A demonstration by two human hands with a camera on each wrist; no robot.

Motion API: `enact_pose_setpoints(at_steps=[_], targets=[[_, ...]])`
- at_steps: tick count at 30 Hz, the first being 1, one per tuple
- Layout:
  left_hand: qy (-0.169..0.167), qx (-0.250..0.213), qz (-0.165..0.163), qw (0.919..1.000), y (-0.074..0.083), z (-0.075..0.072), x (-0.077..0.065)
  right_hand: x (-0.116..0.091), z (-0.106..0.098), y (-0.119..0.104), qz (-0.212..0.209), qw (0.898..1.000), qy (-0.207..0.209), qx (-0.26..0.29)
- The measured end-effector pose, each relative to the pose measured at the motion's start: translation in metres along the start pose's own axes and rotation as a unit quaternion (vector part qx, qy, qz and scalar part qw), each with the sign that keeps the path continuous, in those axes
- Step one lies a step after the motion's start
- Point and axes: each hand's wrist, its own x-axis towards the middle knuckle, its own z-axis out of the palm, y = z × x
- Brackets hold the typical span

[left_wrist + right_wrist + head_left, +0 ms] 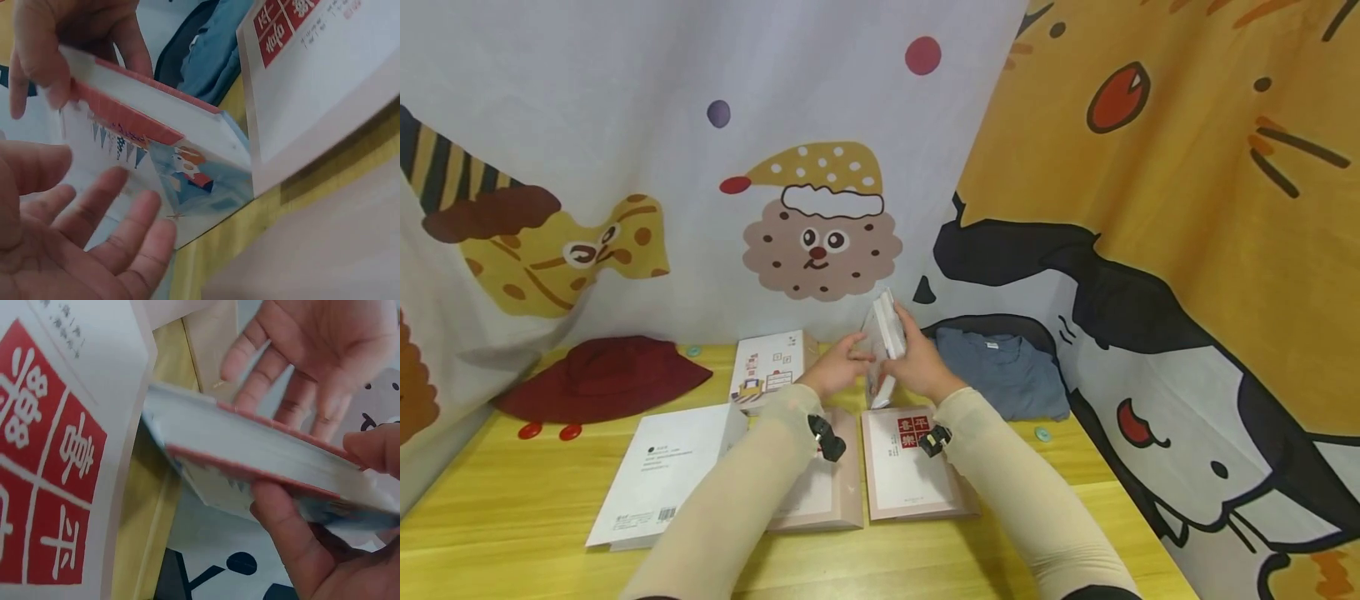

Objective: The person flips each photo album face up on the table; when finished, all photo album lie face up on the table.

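Note:
A hardcover book (889, 329) with a pale, illustrated cover stands nearly upright at the middle of the table's far side. My right hand (922, 360) grips it by its edges, thumb on one cover and fingers on the other, as the right wrist view shows. Spread and relaxed, the fingers of my left hand (81, 244) lie alongside the opposite cover. Red strips and a row of small flags show on the book's cover (206, 194) in the left wrist view. Just in front is a white-and-pink book (906, 487) with red character squares.
Beside it lies another pink-edged book (846, 487), partly under my left arm. A white book (662, 475) and an illustrated book (771, 358) are to the left. A dark red hat (602, 379) lies far left, a folded blue shirt (1003, 379) right. Red buttons (570, 432) dot the table.

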Motion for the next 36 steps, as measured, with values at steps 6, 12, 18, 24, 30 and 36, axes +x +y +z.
enact_pose_setpoints(at_steps=[6, 12, 18, 24, 30, 36], targets=[[-0.014, 0.062, -0.038, 0.9973, -0.007, -0.005, -0.002, 0.002, -0.003, 0.009, 0.041, 0.999, -0.010, -0.007], [-0.019, 0.037, -0.099, 0.9943, -0.014, -0.012, -0.004, 0.002, -0.006, 0.016, 0.102, 0.994, -0.025, -0.024], [-0.003, 0.035, -0.130, 0.9909, -0.018, -0.014, -0.006, 0.002, -0.008, 0.024, 0.145, 0.988, -0.034, -0.049], [0.010, 0.019, -0.136, 0.9905, -0.021, -0.015, -0.004, 0.006, -0.010, 0.035, 0.164, 0.984, -0.056, -0.036], [0.016, 0.021, -0.110, 0.9936, -0.021, -0.018, -0.004, 0.009, -0.008, 0.045, 0.201, 0.975, -0.086, -0.038], [0.025, 0.062, -0.069, 0.9953, -0.018, -0.025, -0.012, 0.010, -0.006, 0.047, 0.205, 0.973, -0.101, -0.029]])
